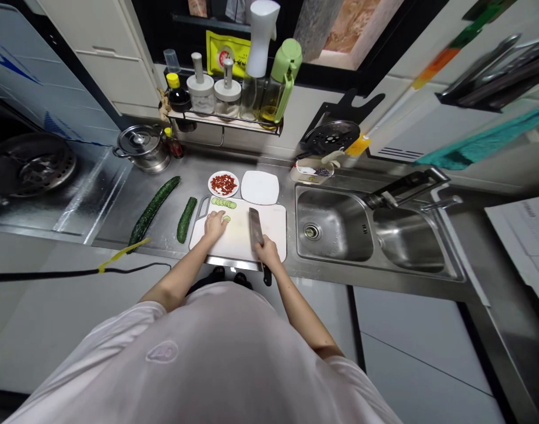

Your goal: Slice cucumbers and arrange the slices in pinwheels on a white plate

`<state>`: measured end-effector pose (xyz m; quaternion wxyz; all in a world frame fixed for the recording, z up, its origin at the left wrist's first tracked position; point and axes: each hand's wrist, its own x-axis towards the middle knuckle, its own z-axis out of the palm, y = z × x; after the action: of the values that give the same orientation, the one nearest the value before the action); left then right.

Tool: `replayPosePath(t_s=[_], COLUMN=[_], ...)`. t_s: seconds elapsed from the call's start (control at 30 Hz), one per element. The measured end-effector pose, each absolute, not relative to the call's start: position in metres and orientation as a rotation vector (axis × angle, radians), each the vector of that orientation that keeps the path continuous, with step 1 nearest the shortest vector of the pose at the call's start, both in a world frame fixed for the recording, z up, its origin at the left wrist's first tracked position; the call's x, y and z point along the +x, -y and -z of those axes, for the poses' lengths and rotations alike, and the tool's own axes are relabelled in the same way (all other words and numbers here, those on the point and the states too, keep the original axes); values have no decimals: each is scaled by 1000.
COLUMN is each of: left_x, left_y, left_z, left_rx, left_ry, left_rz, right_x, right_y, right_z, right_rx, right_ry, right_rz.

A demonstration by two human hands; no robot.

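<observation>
A white cutting board [236,238] lies at the counter's front edge. My right hand [268,252] is wrapped round the black handle of a cleaver [255,227], its blade over the board's right part. On the board's left part rests my left hand [215,226], fingers bent, beside a cucumber slice [226,218]; whether it grips anything is hidden. A row of green slices [224,203] runs along the board's back left. Left of the board lie a short cucumber piece [187,220] and a long whole cucumber [153,212].
Behind the board are a plate of red pieces [223,184] and a bare white plate [259,187]. A double sink [335,227] is on the right; a steel pot [142,148] stands back left, below a condiment shelf [225,119].
</observation>
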<state>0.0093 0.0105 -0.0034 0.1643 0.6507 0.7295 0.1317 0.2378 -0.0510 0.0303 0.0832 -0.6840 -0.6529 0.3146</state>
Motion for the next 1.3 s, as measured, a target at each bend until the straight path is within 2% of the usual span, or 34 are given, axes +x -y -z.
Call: replayPosePath(t_s=[0.2, 0.47, 0.7, 1.3], left_x=[12, 5, -14, -2], left_y=[-13, -32, -47, -48], left_z=[-3, -2, 0, -16], left_rx=[1876, 1526, 1378, 1662], left_ry=[-2038, -2035, -2222, -2302], left_rz=[-345, -427, -516, -398], right_x=[248, 259, 261, 260], right_y=[56, 64, 65, 63], right_z=[-27, -22, -18, -23], right_rx=[-2062, -2025, -1975, -1967], right_ry=[1811, 1714, 1713, 1738], right_rz=[-887, -919, -932, -962])
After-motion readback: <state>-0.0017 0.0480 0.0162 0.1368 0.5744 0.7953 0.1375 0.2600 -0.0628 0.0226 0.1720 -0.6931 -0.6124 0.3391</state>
